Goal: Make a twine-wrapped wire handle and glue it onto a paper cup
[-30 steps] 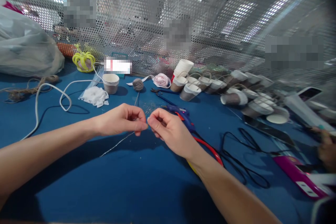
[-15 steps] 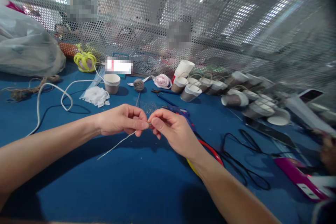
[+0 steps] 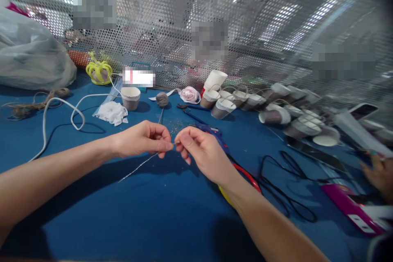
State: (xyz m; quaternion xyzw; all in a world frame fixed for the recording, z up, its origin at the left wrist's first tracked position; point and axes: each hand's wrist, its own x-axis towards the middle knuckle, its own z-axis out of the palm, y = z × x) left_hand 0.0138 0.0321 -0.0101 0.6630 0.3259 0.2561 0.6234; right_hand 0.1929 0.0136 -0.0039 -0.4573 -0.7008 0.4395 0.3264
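Observation:
My left hand (image 3: 150,140) is closed in a pinch, thumb against fingers, on a thin pale twisted cord (image 3: 137,168). The cord's free end slants down to the lower left above the table. Close by on the right, my right hand (image 3: 196,145) pinches the other end, and a short bit of it shows in the small gap between the fingertips. Behind the hands lies a ball of grey yarn (image 3: 162,99), its strand running toward my left hand. Where the strand ends is hidden by the fingers. A blue glue gun (image 3: 210,129) lies just beyond my right hand.
Small grey-and-white cups (image 3: 223,108) stand in rows at the back right. Pliers (image 3: 196,107), a pink ribbon roll (image 3: 189,94), white lace (image 3: 112,112) and one cup (image 3: 131,98) lie behind. Black cables and a purple power strip (image 3: 350,208) lie right, near another person's hand (image 3: 379,174).
My fingertips have drawn slightly apart, showing a bit of cord between them. The cord's hanging end has shifted a little up and right. The other person's hand at right has moved.

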